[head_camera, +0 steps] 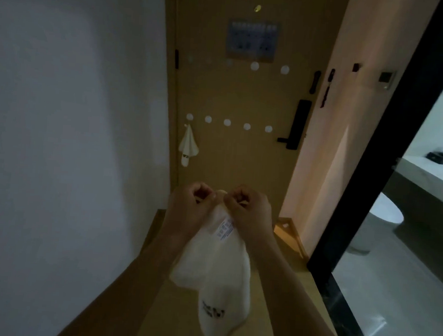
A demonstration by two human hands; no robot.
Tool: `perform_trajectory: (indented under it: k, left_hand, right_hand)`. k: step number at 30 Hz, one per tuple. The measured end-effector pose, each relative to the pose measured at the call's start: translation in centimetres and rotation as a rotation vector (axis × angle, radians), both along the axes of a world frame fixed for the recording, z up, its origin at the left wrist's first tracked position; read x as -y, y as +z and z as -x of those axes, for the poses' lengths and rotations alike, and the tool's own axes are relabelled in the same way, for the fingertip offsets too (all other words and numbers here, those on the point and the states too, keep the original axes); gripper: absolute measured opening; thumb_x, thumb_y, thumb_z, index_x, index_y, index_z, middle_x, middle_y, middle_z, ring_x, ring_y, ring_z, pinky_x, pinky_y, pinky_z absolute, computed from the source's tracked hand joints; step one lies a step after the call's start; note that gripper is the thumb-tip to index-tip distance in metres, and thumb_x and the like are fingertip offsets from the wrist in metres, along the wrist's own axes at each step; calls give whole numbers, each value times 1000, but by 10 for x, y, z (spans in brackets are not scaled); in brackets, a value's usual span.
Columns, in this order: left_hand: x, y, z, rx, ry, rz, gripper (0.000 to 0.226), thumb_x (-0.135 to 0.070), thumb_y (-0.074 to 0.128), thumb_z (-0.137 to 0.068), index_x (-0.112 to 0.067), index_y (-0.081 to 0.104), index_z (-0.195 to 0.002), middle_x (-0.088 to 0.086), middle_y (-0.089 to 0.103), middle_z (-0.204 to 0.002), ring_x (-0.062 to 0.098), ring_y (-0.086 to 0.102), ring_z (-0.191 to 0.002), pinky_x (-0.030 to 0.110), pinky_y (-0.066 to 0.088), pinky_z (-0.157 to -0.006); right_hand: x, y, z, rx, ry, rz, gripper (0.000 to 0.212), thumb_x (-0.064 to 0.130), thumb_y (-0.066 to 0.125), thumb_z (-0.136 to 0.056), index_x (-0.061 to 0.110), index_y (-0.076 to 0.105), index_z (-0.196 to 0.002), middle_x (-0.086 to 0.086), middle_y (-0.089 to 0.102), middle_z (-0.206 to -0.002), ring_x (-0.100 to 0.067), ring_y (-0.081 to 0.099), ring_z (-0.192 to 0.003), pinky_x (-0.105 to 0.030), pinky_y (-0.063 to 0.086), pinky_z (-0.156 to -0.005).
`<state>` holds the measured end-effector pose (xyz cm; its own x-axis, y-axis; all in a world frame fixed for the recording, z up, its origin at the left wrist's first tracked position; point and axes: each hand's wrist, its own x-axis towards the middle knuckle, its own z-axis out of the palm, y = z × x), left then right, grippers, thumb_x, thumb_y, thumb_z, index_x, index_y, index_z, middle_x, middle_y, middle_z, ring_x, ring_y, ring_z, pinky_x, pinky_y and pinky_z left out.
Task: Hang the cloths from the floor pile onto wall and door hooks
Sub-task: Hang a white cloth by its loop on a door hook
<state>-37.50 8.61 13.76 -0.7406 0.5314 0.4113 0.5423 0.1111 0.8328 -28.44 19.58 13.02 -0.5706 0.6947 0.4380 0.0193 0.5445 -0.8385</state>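
A white cloth point(215, 272) with a care label and a dark printed mark hangs in front of me. My left hand point(186, 207) and my right hand point(249, 209) both pinch its top edge, fists close together. Ahead stands a tan door point(236, 95) with two rows of round white hooks. The lower row point(227, 122) holds one white cloth point(187, 147) on its leftmost hook. The upper row point(255, 65) carries nothing. The floor pile is out of view.
A white wall point(60, 130) runs along the left. A black door handle and lock point(296, 126) sit at the door's right side. Dark wall hooks point(330, 81) are on the beige wall at right. A black-framed glass partition point(389, 153) opens onto a bathroom.
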Motion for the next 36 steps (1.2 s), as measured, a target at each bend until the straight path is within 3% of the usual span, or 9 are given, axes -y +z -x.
perform_trajectory:
  k: [7,16,26,32,36]
  left_hand:
    - [-107,7,93,-14,115,34,10,-24,64,-89,-15,68,-88,-4,67,-82,11,64,-79,36,56,-74]
    - [-209,-4,194,8,130,-11,11,-30,64,-90,-20,67,-87,-10,66,-80,2,62,-75,12,47,-61]
    - [-300,-20,329,21,85,-54,14,-34,65,-85,-21,66,-80,-13,64,-72,-7,59,-71,5,43,-58]
    - [-346,-25,425,44,50,-6,13,-37,62,-87,-27,63,-79,-14,65,-74,-3,61,-72,17,48,-61]
    - [-379,-31,488,63,27,27,16,-31,64,-90,-17,66,-82,-8,66,-77,8,63,-74,35,55,-69]
  right_hand:
    - [-111,7,96,27,72,59,8,21,68,-83,23,67,-75,10,63,-64,2,57,-57,-10,42,-48]
    - [-213,12,206,79,112,34,11,30,68,-85,21,70,-79,10,66,-67,4,59,-59,-7,40,-48]
    - [-298,-6,338,89,34,96,9,24,67,-83,22,68,-75,6,66,-62,-4,60,-51,-19,47,-48]
    - [-333,-10,426,67,32,208,15,19,65,-86,15,64,-72,5,62,-52,-3,57,-44,-13,41,-43]
    - [-362,-16,486,84,14,239,14,18,63,-87,18,64,-73,5,66,-65,-8,64,-54,-18,46,-47]
